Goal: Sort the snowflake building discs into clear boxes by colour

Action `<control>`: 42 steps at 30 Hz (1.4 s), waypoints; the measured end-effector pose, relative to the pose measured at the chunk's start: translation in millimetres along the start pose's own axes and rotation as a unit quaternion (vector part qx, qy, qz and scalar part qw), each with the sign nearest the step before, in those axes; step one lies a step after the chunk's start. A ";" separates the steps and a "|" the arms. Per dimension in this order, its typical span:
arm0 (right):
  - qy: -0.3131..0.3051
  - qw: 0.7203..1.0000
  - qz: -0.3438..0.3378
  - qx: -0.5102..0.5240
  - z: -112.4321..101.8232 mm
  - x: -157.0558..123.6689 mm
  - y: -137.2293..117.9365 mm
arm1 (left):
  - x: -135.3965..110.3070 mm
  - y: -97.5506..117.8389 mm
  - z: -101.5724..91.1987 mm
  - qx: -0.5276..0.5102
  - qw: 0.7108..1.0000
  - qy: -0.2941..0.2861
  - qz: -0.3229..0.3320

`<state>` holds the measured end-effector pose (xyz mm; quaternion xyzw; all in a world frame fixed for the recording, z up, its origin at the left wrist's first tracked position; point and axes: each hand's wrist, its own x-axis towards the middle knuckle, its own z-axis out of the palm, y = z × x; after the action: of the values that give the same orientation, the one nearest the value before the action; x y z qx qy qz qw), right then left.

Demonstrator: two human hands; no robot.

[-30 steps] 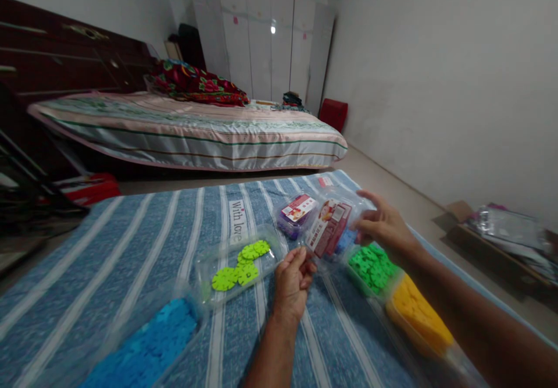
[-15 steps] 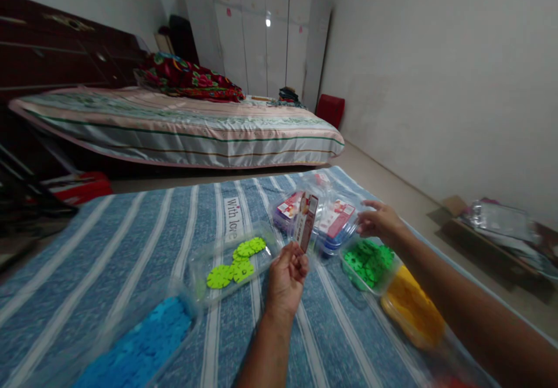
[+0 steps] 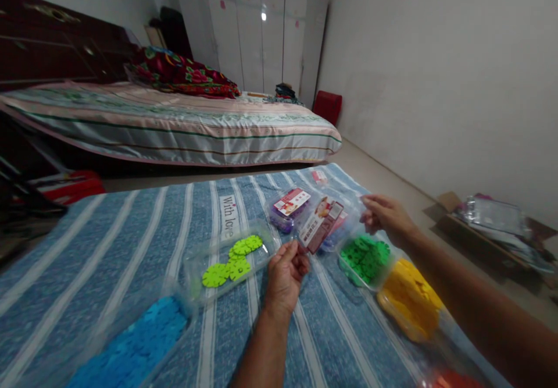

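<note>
A clear plastic lid (image 3: pixel 321 225) with a printed brown-and-white label is held up and tilted over the striped cloth. My left hand (image 3: pixel 288 269) pinches its near left edge. At its far right corner my right hand (image 3: pixel 386 216) has its fingers closed on the lid's rim. Behind the lid are a labelled tub of purple pieces (image 3: pixel 283 216) and a partly hidden tub of blue pieces (image 3: pixel 335 239). Green notched discs (image 3: pixel 365 257) fill a tub just below my right hand. Left of my left hand, a clear tray (image 3: pixel 192 271) contains several lime-green discs (image 3: pixel 238 266).
Blue pieces (image 3: pixel 135 341) fill a tub at the front left. Yellow pieces (image 3: pixel 410 301) and red pieces (image 3: pixel 451 379) stand in tubs at the right. Beyond the striped cloth (image 3: pixel 143 231) is a bed (image 3: pixel 218 129); a cardboard box (image 3: pixel 483 242) sits on the floor at right.
The lid has turned from nearly edge-on so that its label faces me more. My right hand's fingers have closed at its far corner. The view has shifted slightly.
</note>
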<state>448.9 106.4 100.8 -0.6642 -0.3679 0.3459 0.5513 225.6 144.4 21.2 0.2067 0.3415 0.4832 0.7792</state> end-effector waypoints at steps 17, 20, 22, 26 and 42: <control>-0.040 0.994 0.043 -0.096 -71.8 4.3 21.8 | -23.6 -23.4 18.7 0.202 0.957 -0.200 -0.051; -0.048 0.987 0.043 -0.148 -77.0 3.9 33.0 | -22.8 -24.0 17.8 0.214 0.955 -0.197 -0.051; -0.058 0.983 0.038 -0.171 -79.4 5.1 37.1 | -22.0 -24.3 17.0 0.225 0.952 -0.199 -0.055; -0.072 0.975 0.033 -0.209 -85.4 11.1 40.8 | -20.6 -25.6 15.5 0.238 0.947 -0.207 -0.056; -0.112 0.706 -0.152 -0.682 0.7 148.2 -7.2 | -22.8 -25.2 13.0 0.229 0.954 -0.185 -0.065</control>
<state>520.1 236.6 99.8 -0.7504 -0.6587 -0.0166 -0.0523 243.7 112.8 21.1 0.4428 0.3060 0.2938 0.7899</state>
